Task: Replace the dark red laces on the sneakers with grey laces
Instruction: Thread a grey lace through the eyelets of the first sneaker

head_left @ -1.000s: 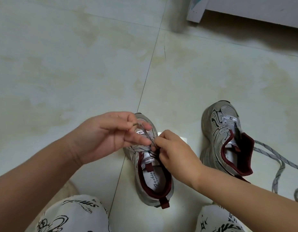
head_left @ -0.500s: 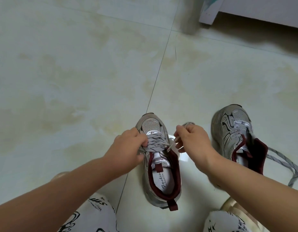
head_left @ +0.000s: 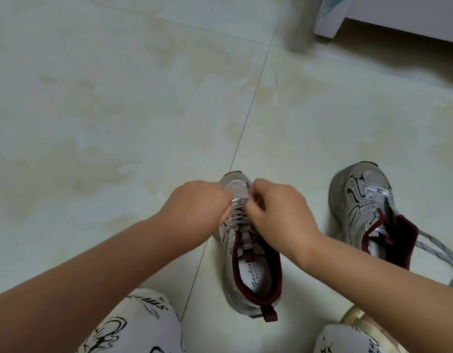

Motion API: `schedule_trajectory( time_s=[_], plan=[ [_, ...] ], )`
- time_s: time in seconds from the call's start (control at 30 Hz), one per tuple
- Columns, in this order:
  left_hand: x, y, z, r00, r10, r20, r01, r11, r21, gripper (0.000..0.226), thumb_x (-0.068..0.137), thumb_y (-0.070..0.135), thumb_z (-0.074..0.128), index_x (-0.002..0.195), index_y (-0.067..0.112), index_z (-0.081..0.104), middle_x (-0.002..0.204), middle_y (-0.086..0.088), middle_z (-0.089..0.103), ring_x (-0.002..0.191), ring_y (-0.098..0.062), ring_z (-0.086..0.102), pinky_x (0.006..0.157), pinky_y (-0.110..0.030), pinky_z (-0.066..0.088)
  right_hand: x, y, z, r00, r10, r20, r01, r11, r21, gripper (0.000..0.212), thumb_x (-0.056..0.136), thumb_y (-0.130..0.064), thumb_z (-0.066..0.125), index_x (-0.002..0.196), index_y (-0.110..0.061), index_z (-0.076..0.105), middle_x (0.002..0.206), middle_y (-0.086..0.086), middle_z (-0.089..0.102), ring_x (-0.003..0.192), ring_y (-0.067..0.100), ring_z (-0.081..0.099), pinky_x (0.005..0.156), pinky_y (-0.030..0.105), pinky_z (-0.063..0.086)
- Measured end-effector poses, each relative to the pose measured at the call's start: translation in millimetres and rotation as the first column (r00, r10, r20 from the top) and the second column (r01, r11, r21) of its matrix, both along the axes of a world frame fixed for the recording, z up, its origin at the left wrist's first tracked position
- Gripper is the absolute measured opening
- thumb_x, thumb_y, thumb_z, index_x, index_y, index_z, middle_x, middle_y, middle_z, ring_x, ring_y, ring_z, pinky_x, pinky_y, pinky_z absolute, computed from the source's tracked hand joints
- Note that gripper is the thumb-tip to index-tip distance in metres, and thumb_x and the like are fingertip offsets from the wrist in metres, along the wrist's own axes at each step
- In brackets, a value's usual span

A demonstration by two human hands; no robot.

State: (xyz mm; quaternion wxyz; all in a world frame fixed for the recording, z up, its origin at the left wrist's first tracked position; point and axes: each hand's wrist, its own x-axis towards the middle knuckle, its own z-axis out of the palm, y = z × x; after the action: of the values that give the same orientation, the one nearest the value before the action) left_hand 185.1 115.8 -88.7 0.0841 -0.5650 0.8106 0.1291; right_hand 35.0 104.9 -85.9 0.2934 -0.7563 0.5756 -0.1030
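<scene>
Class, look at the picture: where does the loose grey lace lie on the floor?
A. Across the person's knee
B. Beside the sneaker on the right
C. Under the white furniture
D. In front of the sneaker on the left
B: the loose grey lace trails on the floor from the right sneaker, away from both hands.

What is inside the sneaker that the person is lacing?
Inside the left sneaker a white insole with printed script shows, ringed by dark red lining. The toe end is hidden under the tongue and grey lace.
</scene>
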Motion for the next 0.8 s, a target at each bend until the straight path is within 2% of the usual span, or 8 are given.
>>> schedule_trajectory(
  time_s=[0.1, 0.2, 0.3, 0.37, 0.43, 0.6, 0.7, 0.8],
  plan=[
    [4.1, 5.5, -5.4, 0.999, 0.033, -0.023, -0.029, 0.985, 0.168, 0.025, 0.1, 0.03, 0.029, 0.082, 0.019, 0.043, 0.075, 0.002, 0.048, 0.073, -0.02, 0.043, 0.064, -0.029, 0.031, -6.1, -10.3, 1.4, 0.984, -0.131, 0.121, 0.129, 0.991, 0.022, 0.013, 0.087, -0.021, 0.05, 0.076, -0.015, 0.055, 0.063, 0.001, 0.057, 0.066, 0.026, 0.051, 0.061, 0.033, 0.04],
    [9.7, 8.3, -10.9, 0.939, 0.265, -0.218, -0.151, 0.89, 0.429, 0.026, 0.097, 0.026, 0.041, 0.076, 0.012, 0.049, 0.064, 0.004, 0.049, 0.061, -0.014, 0.047, 0.061, -0.03, 0.036, -8.8, -11.4, -1.8, 0.955, -0.233, 0.185, 0.208, 0.967, 0.145, 0.012, 0.088, -0.021, 0.052, 0.077, -0.017, 0.053, 0.056, -0.003, 0.052, 0.055, 0.016, 0.045, 0.058, 0.03, 0.036],
    [13.4, 10.4, -10.1, 0.648, 0.628, -0.432, -0.279, 0.722, 0.633, 0.013, 0.09, 0.01, 0.055, 0.077, 0.01, 0.058, 0.06, 0.003, 0.057, 0.049, -0.006, 0.054, 0.052, -0.018, 0.046, -9.4, -6.2, -2.1, 0.951, -0.271, 0.149, 0.24, 0.95, 0.198, 0.023, 0.087, -0.032, 0.057, 0.091, -0.015, 0.044, 0.065, -0.004, 0.048, 0.059, 0.014, 0.042, 0.061, 0.032, 0.035],
    [15.3, 11.8, -10.4, 0.466, 0.738, -0.489, -0.292, 0.65, 0.702, 0.016, 0.087, 0.0, 0.057, 0.075, 0.011, 0.058, 0.057, 0.001, 0.058, 0.048, -0.006, 0.057, 0.051, -0.017, 0.051, -9.5, -1.8, 1.0, 0.97, -0.229, 0.078, 0.213, 0.96, 0.18, 0.029, 0.087, -0.038, 0.057, 0.081, -0.013, 0.044, 0.065, -0.003, 0.045, 0.059, 0.015, 0.04, 0.059, 0.032, 0.033],
    [13.7, 13.9, -10.4, 0.397, 0.773, -0.495, -0.272, 0.615, 0.74, 0.018, 0.086, -0.004, 0.057, 0.075, 0.011, 0.059, 0.058, -0.002, 0.06, 0.049, -0.006, 0.059, 0.054, -0.017, 0.053, -8.1, 2.3, 4.5, 0.985, -0.168, 0.041, 0.153, 0.956, 0.248, 0.042, 0.089, -0.039, 0.053, 0.064, -0.006, 0.046, 0.058, 0.002, 0.044, 0.055, 0.018, 0.038, 0.055, 0.031, 0.031],
    [3.9, 21.4, -13.3, 0.437, 0.759, -0.483, -0.281, 0.625, 0.728, 0.021, 0.082, -0.004, 0.059, 0.071, 0.013, 0.061, 0.063, -0.004, 0.062, 0.055, -0.009, 0.06, 0.059, -0.019, 0.054, -5.5, 12.1, 0.1, 0.998, -0.062, 0.006, 0.054, 0.907, 0.418, 0.043, 0.091, -0.032, 0.048, 0.071, 0.005, 0.058, 0.057, 0.003, 0.043, 0.053, 0.015, 0.038, 0.05, 0.026, 0.031],
    [0.6, 22.4, -15.0, 0.621, 0.62, -0.48, -0.335, 0.764, 0.552, 0.02, 0.082, 0.007, 0.062, 0.066, 0.019, 0.059, 0.057, 0.006, 0.055, 0.054, -0.009, 0.053, 0.058, -0.023, 0.049, -5.8, 11.1, -2.1, 0.999, -0.042, 0.006, 0.034, 0.881, 0.472, 0.033, 0.086, -0.023, 0.05, 0.064, 0.001, 0.051, 0.057, 0.001, 0.04, 0.052, 0.014, 0.035, 0.049, 0.027, 0.029],
    [0.9, 22.7, -13.9, 0.795, 0.446, -0.411, -0.306, 0.88, 0.364, 0.02, 0.085, 0.019, 0.059, 0.067, 0.012, 0.06, 0.054, 0.006, 0.044, 0.051, -0.008, 0.039, 0.049, -0.019, 0.03, -6.7, 10.1, -3.9, 1.0, -0.003, 0.004, 0.001, 0.877, 0.48, 0.021, 0.082, -0.014, 0.053, 0.072, 0.004, 0.057, 0.065, 0.003, 0.04, 0.061, 0.016, 0.038, 0.053, 0.027, 0.029]
  ],
)
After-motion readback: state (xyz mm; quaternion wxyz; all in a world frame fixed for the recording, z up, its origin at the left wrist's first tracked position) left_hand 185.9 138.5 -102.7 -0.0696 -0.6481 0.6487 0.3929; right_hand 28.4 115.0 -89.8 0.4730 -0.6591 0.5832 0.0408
